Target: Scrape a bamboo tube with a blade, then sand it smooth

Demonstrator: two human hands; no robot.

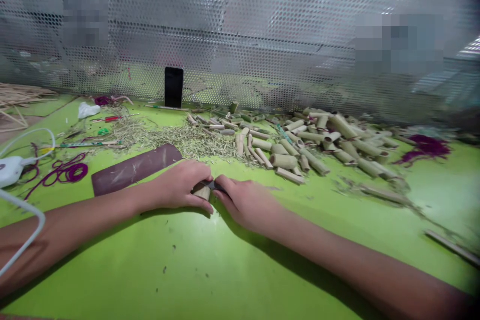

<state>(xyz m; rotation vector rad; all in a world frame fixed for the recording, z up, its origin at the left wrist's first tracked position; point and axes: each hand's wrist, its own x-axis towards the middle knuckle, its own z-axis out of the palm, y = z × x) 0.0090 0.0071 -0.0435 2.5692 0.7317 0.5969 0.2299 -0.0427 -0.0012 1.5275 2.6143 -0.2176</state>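
From the head view, a short length of bamboo tube [202, 192] sits between the two hands, just in front of the heap of cut bamboo pieces [307, 147]. It looks light, stiff and hollow, and its smooth curved skin could probably slip under the fingers, while the thin wall at a cut end might split if squeezed hard, so the barrel seems the safer place to take hold. The left hand [179, 186] is closed around the tube from the heap's near left, its fingers curled over the top. The right hand [243, 203] comes in from the other side, pinching a dark narrow tool [216, 186], perhaps a small knife, though most of it is hidden. The hands nearly meet, and the tool's tip appears to rest against the tube. Left of the heap lie a long strip of dark abrasive sheet [135, 170] and a spread of pale shavings [187, 142], with a black phone [174, 87] upright behind them. A loose purple cord [67, 172] lies farther left, and a patch of purple fibres [423, 147] lies right of the heap.
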